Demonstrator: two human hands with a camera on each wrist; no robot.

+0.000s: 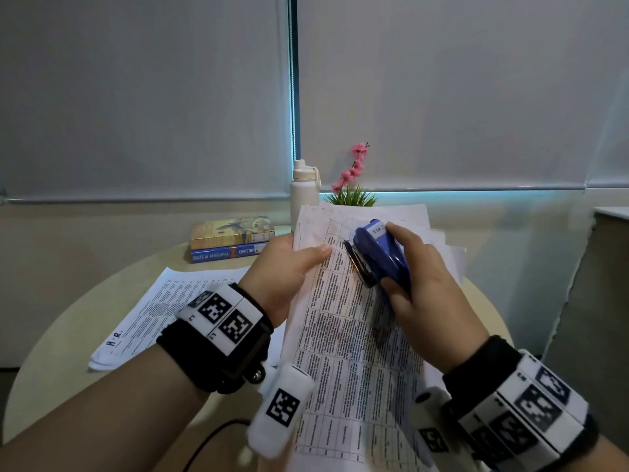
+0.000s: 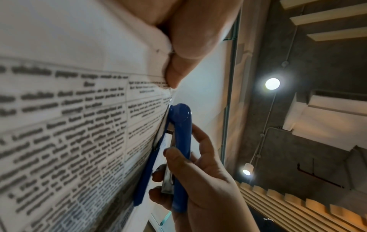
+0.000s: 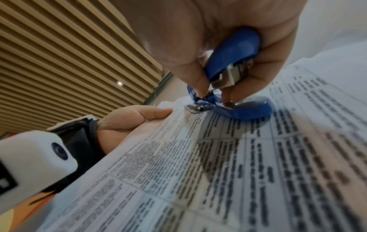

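Note:
My left hand (image 1: 303,258) holds a stack of printed sheets with tables (image 1: 343,335) by its upper left edge, thumb on top, the fingers hidden behind. The stack is raised and tilted over the table. My right hand (image 1: 418,284) grips a blue stapler (image 1: 381,257), which lies against the top sheet near its upper end. In the left wrist view the stapler (image 2: 179,141) has its blue base flat along the sheets (image 2: 69,109). In the right wrist view the fingers (image 3: 208,39) wrap the stapler (image 3: 232,56) and its metal nose sits close to the left hand's thumb (image 3: 155,113).
A second printed stack (image 1: 163,301) lies on the round beige table (image 1: 85,318) at the left. Two books (image 1: 231,240), a white bottle (image 1: 304,192) and a small plant with pink flowers (image 1: 354,185) stand at the back. A black cable (image 1: 211,441) hangs at the near edge.

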